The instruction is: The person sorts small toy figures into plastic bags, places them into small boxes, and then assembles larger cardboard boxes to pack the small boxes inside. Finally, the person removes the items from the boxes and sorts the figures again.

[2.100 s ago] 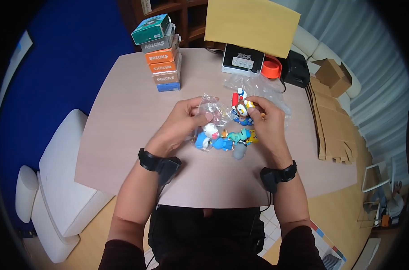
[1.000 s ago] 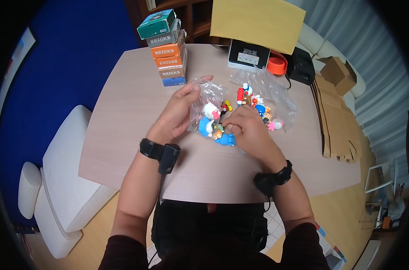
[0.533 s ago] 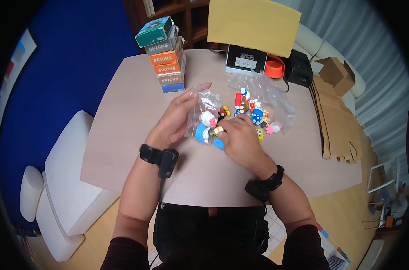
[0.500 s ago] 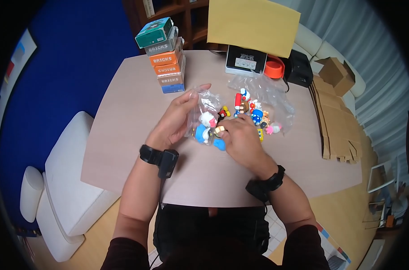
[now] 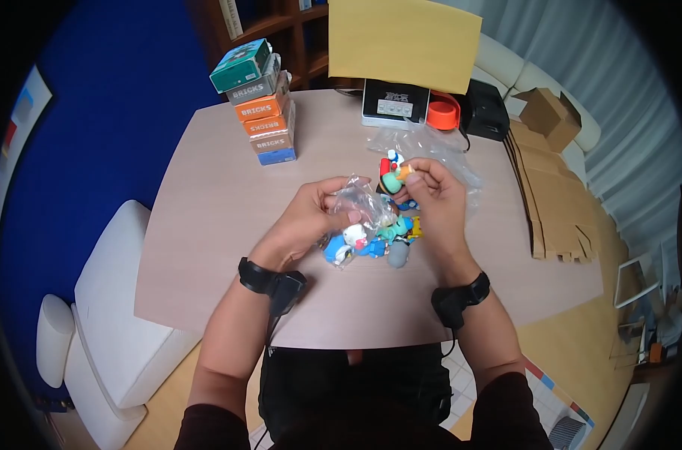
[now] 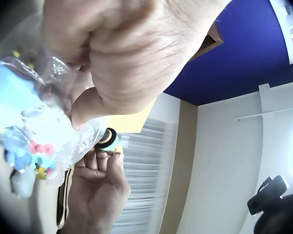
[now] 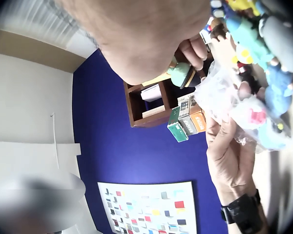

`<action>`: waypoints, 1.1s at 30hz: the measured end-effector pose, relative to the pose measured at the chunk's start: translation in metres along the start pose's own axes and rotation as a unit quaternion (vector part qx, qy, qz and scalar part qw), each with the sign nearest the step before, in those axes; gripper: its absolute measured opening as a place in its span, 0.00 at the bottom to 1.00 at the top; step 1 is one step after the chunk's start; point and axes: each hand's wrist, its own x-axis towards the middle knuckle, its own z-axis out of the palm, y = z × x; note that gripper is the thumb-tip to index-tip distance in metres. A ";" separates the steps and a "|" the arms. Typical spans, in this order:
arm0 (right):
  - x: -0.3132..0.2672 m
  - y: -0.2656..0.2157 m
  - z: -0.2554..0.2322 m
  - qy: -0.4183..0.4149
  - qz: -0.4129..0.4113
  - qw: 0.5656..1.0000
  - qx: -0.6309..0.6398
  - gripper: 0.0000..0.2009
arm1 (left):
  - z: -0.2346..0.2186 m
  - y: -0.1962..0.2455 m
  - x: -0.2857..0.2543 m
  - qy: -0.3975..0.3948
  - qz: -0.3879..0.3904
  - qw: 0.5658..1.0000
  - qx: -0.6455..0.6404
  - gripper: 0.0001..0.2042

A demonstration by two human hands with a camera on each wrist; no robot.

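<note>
My left hand (image 5: 299, 221) grips the upper part of a clear plastic bag (image 5: 362, 199), thumb in front and fingers behind. Inside the bag lie a white cat figurine (image 5: 355, 236) with a pink bow and a blue-and-white figurine (image 5: 336, 250). My right hand (image 5: 444, 204) pinches a small toy figurine (image 5: 391, 182), mint green and orange with a dark round base, raised just right of the bag. Below the hands, loose figurines lie on the table: a mint-green one (image 7: 246, 39), a grey one (image 5: 398, 256) and a blue one (image 7: 278, 87), among others.
Behind the hands, a second plastic bag (image 5: 449, 154) lies crumpled near a red-and-white figurine (image 5: 385, 166). A tall stack of brick boxes (image 5: 264, 109) stands at the back left. Flattened cardboard (image 5: 554, 199) lies along the table's right side.
My right hand has risen from the pile toward the back right, lifting the mint-green and orange figurine. My left thumb has come down across the bag's upper part.
</note>
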 end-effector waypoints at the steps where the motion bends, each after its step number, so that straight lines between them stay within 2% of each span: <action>1: -0.001 0.000 0.001 -0.004 0.016 1.000 -0.010 0.10 | 0.002 -0.001 0.000 -0.001 0.000 1.000 0.000 0.28; 7: -0.004 0.000 0.001 -0.032 0.042 0.998 0.018 0.09 | 0.008 -0.003 0.000 0.009 0.012 0.999 0.038 0.29; 13: -0.010 -0.006 0.009 -0.030 0.035 0.999 0.010 0.09 | 0.010 -0.003 -0.002 0.024 0.008 0.998 0.056 0.27; 15: -0.011 -0.007 0.012 -0.031 0.039 0.999 -0.015 0.08 | 0.010 0.000 -0.004 0.003 -0.012 1.000 -0.003 0.22; 18: -0.013 -0.004 0.015 -0.028 0.045 0.998 -0.044 0.08 | 0.002 -0.008 -0.002 -0.004 -0.014 0.999 0.032 0.19; 26: -0.017 0.011 0.020 -0.034 0.059 0.996 -0.057 0.07 | 0.009 -0.007 -0.001 -0.012 -0.004 1.000 -0.010 0.20; 28: -0.017 0.025 0.020 -0.052 -0.049 0.985 -0.156 0.08 | 0.011 -0.004 -0.001 -0.003 0.013 0.999 -0.035 0.20; 32: -0.020 0.025 0.025 -0.047 -0.093 0.975 -0.196 0.11 | 0.008 -0.007 0.002 0.010 0.033 0.999 -0.037 0.20; 33: -0.017 0.020 0.022 -0.079 -0.082 0.975 -0.191 0.13 | 0.008 -0.008 0.002 0.018 0.038 0.999 -0.033 0.19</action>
